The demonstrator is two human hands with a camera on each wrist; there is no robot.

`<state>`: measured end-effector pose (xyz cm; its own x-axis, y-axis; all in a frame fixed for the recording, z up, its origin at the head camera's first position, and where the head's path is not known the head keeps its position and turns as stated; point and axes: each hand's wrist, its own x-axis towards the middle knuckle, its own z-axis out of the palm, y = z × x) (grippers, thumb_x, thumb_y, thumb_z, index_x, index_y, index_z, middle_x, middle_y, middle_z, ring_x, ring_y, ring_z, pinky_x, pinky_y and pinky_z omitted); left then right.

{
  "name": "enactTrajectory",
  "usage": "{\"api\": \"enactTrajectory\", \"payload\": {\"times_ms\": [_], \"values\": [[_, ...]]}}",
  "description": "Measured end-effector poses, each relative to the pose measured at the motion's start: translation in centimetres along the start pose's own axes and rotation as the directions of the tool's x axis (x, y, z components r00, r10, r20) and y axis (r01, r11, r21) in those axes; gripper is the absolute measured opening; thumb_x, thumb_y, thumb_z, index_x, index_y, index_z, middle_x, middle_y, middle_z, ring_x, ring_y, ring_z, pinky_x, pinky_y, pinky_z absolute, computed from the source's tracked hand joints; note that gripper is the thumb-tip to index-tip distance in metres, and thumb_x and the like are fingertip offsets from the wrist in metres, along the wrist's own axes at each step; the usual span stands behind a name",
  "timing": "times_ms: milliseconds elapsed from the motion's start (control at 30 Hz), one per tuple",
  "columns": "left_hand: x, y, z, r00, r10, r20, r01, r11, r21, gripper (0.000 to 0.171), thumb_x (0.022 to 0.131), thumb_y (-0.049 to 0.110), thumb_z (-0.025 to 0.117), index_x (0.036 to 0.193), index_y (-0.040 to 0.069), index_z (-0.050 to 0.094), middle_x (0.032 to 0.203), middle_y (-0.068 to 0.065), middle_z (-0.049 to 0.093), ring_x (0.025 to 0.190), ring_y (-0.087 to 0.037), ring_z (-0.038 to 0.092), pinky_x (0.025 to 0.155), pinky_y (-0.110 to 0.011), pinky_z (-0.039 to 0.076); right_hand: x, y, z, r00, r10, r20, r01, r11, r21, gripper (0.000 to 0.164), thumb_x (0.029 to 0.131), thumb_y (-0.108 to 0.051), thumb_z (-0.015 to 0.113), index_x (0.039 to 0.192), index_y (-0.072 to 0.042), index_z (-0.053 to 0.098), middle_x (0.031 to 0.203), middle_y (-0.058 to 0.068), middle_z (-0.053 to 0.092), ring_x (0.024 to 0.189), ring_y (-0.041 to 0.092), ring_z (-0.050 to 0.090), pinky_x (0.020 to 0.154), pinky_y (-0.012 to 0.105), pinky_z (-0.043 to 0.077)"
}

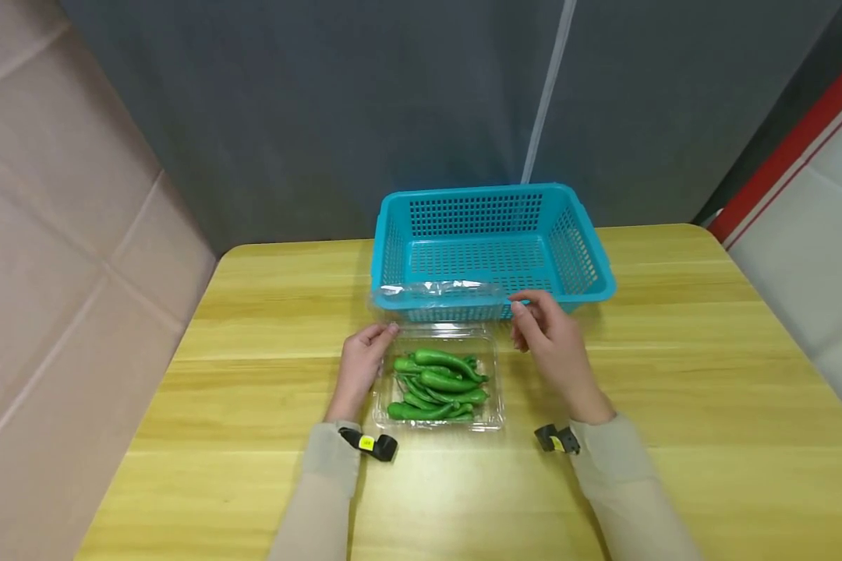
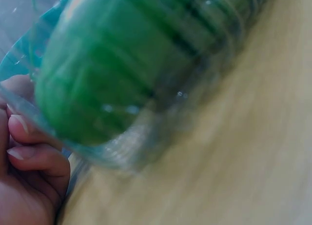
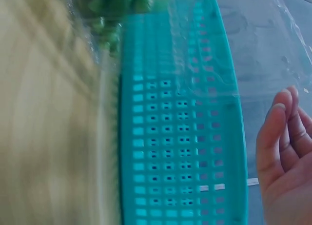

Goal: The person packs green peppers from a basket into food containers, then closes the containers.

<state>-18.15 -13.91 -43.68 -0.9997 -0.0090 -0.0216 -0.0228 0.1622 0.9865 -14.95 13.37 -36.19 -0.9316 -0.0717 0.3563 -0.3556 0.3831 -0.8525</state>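
A clear plastic clamshell box (image 1: 498,389) rests on the table with its lid (image 1: 435,293) raised at the back. Several green chili peppers (image 1: 435,382) lie inside it, some curved, with thin stems. At the box's back left corner, my left hand (image 1: 362,366) pinches the rim; its other fingers curl against the outer wall in the left wrist view. My right hand (image 1: 550,339) is by the lid's right edge, thumb and fingertips drawn close together there. Through the lid (image 3: 214,64), the right wrist view shows blue plastic. Large and blurred, one pepper (image 2: 92,78) fills much of the left wrist view.
Directly behind the box stands a blue perforated basket (image 1: 596,273), its front wall partly seen through the lid. The wood-grain table (image 1: 267,312) extends to both sides. A dark grey partition (image 1: 288,117) rises behind it, and a pale padded wall (image 1: 63,234) flanks the left.
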Motion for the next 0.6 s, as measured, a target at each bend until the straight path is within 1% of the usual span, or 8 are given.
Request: {"api": "enactTrajectory", "payload": {"times_ms": [67,133,233,333,467,600], "values": [[0.2,-0.8,0.0,1.000,0.001,-0.016,-0.001,1.000,0.004,0.031,0.083,0.041,0.060,0.096,0.013,0.068,0.051,-0.001,0.045,0.033,-0.008,0.034,0.029,-0.024,0.030,-0.1,-0.7,0.2,1.000,0.000,0.029,-0.001,1.000,0.014,0.019,0.094,-0.014,0.046,0.107,-0.001,0.053,0.065,0.013,0.056,0.052,0.023,0.052,0.047,0.034,0.047],[0.5,-1.5,0.0,0.999,0.009,-0.032,-0.008,1.000,0.016,0.034,0.080,0.046,0.060,0.095,0.017,0.068,0.053,-0.001,0.047,0.034,-0.009,0.034,0.029,-0.024,0.030,-0.3,-1.4,0.2,0.998,0.001,0.062,-0.002,1.000,0.026,0.020,0.095,-0.012,0.044,0.105,0.003,0.052,0.067,0.014,0.056,0.054,0.026,0.052,0.048,0.034,0.047],[0.7,-1.9,0.1,0.998,0.021,-0.060,-0.019,0.999,0.029,0.037,0.078,0.050,0.061,0.096,0.018,0.067,0.057,-0.003,0.050,0.034,-0.009,0.035,0.029,-0.025,0.030,-0.3,-1.9,0.1,0.994,0.013,0.110,-0.020,0.998,0.065,0.023,0.096,-0.013,0.040,0.100,0.006,0.052,0.072,0.016,0.057,0.058,0.029,0.054,0.051,0.036,0.049],[0.7,-2.0,0.2,0.997,0.026,-0.073,-0.024,0.999,0.025,0.038,0.076,0.050,0.062,0.095,0.018,0.067,0.061,-0.006,0.053,0.034,-0.009,0.035,0.029,-0.024,0.030,-0.3,-2.1,0.0,0.990,0.027,0.139,-0.042,0.994,0.106,0.026,0.097,-0.015,0.037,0.095,0.006,0.052,0.075,0.018,0.058,0.061,0.032,0.056,0.053,0.041,0.050],[0.7,-1.8,0.2,0.997,0.018,-0.070,-0.017,1.000,0.008,0.040,0.076,0.050,0.063,0.096,0.015,0.067,0.060,-0.006,0.052,0.035,-0.009,0.036,0.029,-0.024,0.030,-0.3,-1.9,0.0,0.988,0.060,0.145,-0.080,0.988,0.132,0.029,0.098,-0.018,0.037,0.092,0.006,0.052,0.077,0.019,0.059,0.064,0.034,0.057,0.056,0.044,0.050],[0.5,-1.7,0.1,0.998,-0.001,-0.062,-0.003,0.998,-0.056,0.040,0.079,0.045,0.063,0.098,0.010,0.066,0.055,-0.003,0.047,0.037,-0.008,0.037,0.031,-0.022,0.030,-0.3,-1.7,0.1,0.982,0.120,0.149,-0.142,0.979,0.146,0.029,0.096,-0.022,0.041,0.090,0.005,0.052,0.078,0.020,0.059,0.066,0.035,0.058,0.059,0.044,0.051]]}}
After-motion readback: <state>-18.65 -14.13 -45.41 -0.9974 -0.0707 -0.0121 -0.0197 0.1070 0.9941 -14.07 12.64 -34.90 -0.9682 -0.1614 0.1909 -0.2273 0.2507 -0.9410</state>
